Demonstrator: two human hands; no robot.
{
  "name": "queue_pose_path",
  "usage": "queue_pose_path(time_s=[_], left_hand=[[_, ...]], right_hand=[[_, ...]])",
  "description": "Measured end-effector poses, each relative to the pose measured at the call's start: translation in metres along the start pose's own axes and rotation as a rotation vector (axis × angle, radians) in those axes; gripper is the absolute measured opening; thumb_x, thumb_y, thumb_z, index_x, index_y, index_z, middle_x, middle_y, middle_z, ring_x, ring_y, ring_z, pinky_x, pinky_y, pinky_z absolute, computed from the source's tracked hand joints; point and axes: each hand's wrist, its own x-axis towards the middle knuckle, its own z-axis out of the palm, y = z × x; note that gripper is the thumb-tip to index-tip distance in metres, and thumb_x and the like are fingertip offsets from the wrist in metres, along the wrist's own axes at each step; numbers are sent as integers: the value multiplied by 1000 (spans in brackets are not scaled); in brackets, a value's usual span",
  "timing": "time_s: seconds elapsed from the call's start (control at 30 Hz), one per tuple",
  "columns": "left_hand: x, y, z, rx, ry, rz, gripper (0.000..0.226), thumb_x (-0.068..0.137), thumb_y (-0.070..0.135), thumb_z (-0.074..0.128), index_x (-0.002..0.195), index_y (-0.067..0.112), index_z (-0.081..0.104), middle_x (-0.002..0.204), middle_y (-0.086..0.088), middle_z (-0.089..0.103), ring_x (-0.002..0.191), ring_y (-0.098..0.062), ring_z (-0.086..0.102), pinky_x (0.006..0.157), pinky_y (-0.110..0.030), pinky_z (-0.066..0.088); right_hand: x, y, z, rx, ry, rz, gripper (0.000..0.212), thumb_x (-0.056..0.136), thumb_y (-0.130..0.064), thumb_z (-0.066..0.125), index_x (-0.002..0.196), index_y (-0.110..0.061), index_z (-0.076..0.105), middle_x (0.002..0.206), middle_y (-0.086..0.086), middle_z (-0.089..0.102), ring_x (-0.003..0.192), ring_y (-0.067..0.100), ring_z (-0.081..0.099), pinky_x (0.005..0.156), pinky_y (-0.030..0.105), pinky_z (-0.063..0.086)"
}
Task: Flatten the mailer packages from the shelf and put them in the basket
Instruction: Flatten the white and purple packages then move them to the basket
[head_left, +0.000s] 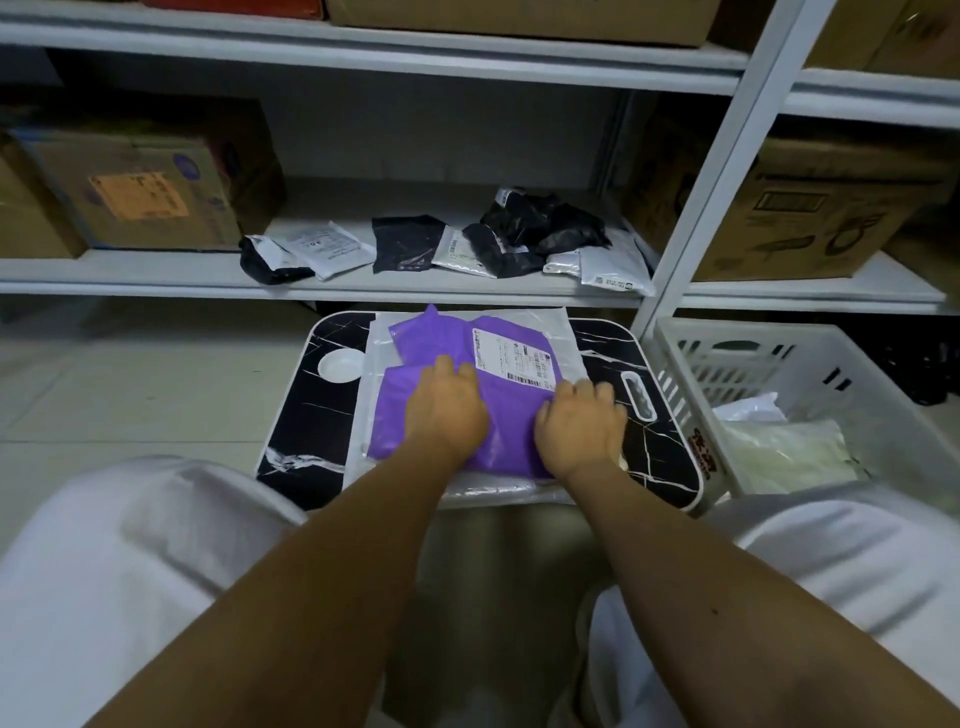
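Note:
A purple mailer (447, 343) with a white shipping label lies on a white mailer (550, 327) on a small black marble-pattern table (306, 405). My left hand (447, 410) presses flat on the purple mailer's lower middle. My right hand (579, 423) rests on its right edge, fingers bent down over it. Several crumpled black and white mailers (519, 239) lie on the shelf (156, 275) behind the table. The white plastic basket (691, 374) stands to the right of the table and holds pale flattened mailers (789, 447).
Cardboard boxes stand on the shelf at left (130, 192) and right (810, 213). A white shelf upright (722, 171) rises between table and basket. A round white cup recess (341, 365) sits in the table's left side. My white-clad knees flank the table's near edge.

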Motion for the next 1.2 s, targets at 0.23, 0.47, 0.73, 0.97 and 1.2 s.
queue_pose_path(time_s=[0.23,0.47,0.73,0.97,1.2], left_hand=[[26,-8,44,326,-41,229,60,102,39,19,153,20,-4,161,-6,-13,147,-28,-14,116,-57,-1],[23,-25,86,313,-175,220,58,101,49,10,152,28,-7,161,-4,-14,147,-30,-15,114,-59,-3],[20,-30,105,264,-183,201,60,98,52,3,152,29,-7,161,-3,-12,147,-31,-11,115,-57,-2],[22,-34,110,176,-232,212,75,85,53,-15,153,26,-2,161,-4,-8,148,-31,-6,118,-49,5],[33,-28,97,73,-149,128,36,101,16,30,136,9,39,141,-13,43,128,-28,43,103,-34,37]], right_hand=[[34,-24,35,128,-133,-292,56,104,-44,16,155,-27,-1,163,-1,-7,150,21,-8,121,46,5],[30,-9,79,63,-253,-302,78,81,-60,-17,153,-34,-6,162,0,-13,149,23,-15,119,50,-3],[27,-11,91,22,-246,-305,77,81,-59,-18,154,-35,-5,163,1,-12,149,25,-14,117,52,-5],[26,-14,92,22,-243,-299,74,85,-56,-14,154,-33,2,163,1,-6,150,25,-9,119,53,-2],[36,-29,90,1,-9,-275,26,91,-32,55,109,-16,63,111,11,64,99,33,63,83,44,45]])
